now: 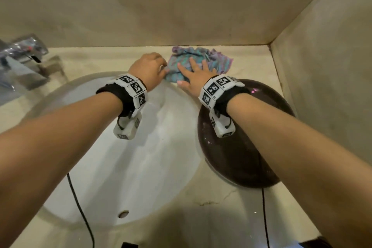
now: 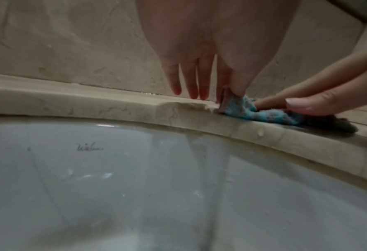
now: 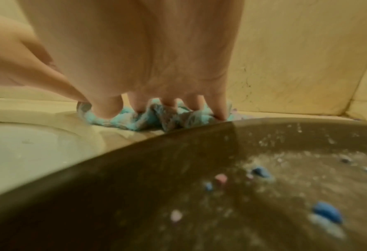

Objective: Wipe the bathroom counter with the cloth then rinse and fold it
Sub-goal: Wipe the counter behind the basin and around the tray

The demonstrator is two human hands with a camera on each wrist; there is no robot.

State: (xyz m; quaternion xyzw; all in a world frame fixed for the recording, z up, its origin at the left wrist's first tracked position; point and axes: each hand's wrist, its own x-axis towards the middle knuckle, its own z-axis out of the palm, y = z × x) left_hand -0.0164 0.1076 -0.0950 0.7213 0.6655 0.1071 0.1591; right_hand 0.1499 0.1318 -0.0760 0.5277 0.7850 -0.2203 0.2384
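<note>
A crumpled teal-and-purple striped cloth (image 1: 201, 62) lies on the beige stone counter (image 1: 100, 56) behind the sink, near the back wall. My left hand (image 1: 153, 66) pinches the cloth's (image 2: 240, 110) left corner between thumb and forefinger at the counter's edge; the other fingers (image 2: 191, 84) hang straight. My right hand (image 1: 196, 75) lies flat on the cloth (image 3: 156, 117) with its fingers (image 3: 219, 108) spread, pressing it down.
A white basin (image 1: 130, 147) sits below my left arm. A dark brown bowl (image 1: 241, 147) with pink and blue crumbs stands on the counter under my right wrist. A chrome faucet (image 1: 20, 60) is at the far left. Walls close the back and right side.
</note>
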